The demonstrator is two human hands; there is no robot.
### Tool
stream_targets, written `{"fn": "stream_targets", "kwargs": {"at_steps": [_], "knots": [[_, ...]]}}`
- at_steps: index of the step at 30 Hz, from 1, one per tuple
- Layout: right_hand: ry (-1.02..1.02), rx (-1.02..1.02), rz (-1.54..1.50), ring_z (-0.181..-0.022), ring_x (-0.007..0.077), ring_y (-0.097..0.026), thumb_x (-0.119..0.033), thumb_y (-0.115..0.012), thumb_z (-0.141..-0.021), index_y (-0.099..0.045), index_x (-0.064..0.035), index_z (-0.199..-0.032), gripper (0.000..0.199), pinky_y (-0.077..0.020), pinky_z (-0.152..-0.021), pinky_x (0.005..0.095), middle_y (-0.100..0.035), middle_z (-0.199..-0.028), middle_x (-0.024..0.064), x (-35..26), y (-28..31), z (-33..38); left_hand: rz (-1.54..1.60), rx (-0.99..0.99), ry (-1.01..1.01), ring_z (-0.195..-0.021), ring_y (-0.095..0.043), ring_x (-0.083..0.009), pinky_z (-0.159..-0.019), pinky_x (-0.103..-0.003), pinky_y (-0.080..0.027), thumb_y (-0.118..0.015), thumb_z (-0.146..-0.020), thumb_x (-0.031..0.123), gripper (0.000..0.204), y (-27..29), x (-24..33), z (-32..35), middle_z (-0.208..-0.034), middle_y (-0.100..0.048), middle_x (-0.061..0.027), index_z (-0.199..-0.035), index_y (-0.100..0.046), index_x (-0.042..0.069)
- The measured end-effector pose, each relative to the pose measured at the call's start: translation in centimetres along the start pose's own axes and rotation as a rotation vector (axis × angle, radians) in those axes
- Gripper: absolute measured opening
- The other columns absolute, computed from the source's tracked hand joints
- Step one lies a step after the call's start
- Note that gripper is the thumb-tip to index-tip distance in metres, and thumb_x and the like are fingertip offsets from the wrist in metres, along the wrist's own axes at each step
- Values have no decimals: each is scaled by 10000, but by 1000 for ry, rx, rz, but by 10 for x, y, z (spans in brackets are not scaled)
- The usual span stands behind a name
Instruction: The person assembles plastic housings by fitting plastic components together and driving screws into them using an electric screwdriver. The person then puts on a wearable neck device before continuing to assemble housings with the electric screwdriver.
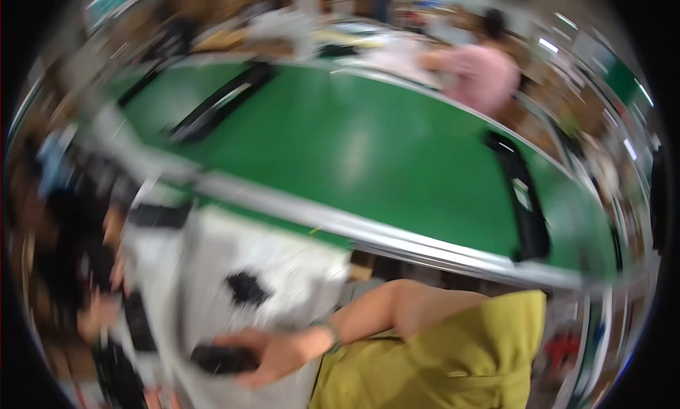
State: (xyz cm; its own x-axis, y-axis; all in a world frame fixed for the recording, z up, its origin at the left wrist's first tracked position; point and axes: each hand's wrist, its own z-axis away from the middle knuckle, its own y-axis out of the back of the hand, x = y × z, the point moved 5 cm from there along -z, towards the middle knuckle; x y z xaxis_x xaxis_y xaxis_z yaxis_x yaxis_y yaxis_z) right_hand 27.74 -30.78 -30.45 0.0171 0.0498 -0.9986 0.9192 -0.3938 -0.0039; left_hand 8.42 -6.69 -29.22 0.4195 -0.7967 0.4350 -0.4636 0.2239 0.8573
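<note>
1. One bare arm reaches in from a mustard-yellow sleeve [453,345], a dark band [333,332] round its wrist, and it's the right hand [273,356] doing the work, its fingers wrapped round a dark, rounded object [221,360].
2. That object is over the near part of the pale counter [212,260]; whether it touches the surface, I cannot tell.
3. Down at the lower left edge, blurred fingertips [161,399] show; I can't say if they are the left hand's, nor whether they grip anything.
4. Just beyond the right hand, a ragged black clump [248,287] sits on the counter!
5. Over to the left, a co-worker in dark clothing [71,239], smeared by blur, has a hand [99,315] near a black slab [139,321].
6. Farther up, a dark flat block [159,216] lies at the counter's far left corner.
7. Across the metal rail [312,209] runs the broad green belt [368,154], carrying long black pieces: one at right [523,196], another at left [223,101].
8. Way over the far side, someone in a pink top [489,76] is beside a heap of whitish material [386,51].
</note>
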Motion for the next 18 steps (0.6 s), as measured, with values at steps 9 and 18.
{"fn": "stream_targets", "kwargs": {"at_steps": [9, 18], "knots": [[138, 148, -291, -550, 56, -498, 103, -588, -736, -455, 5, -1063, 367, -392, -505, 210, -542, -654, 8, -15, 39, -5, 200, 78, 229, -838, -617, -211, -684, -294, -486, -665, -791, 146, 216, -20, 13, -73, -970, -642, -77, -987, -657, 56], [200, 116, -294, -558, 76, -506, 102, -561, -734, -416, 17, -1058, 364, -402, -523, 207, -544, -675, 37, -18, 38, -6, -176, -57, 248, -1011, -575, -364, -878, -399, -459, -796, -570, 447, 853, -78, -19, -154, -1051, -591, -254, -1226, -504, -14]]}}
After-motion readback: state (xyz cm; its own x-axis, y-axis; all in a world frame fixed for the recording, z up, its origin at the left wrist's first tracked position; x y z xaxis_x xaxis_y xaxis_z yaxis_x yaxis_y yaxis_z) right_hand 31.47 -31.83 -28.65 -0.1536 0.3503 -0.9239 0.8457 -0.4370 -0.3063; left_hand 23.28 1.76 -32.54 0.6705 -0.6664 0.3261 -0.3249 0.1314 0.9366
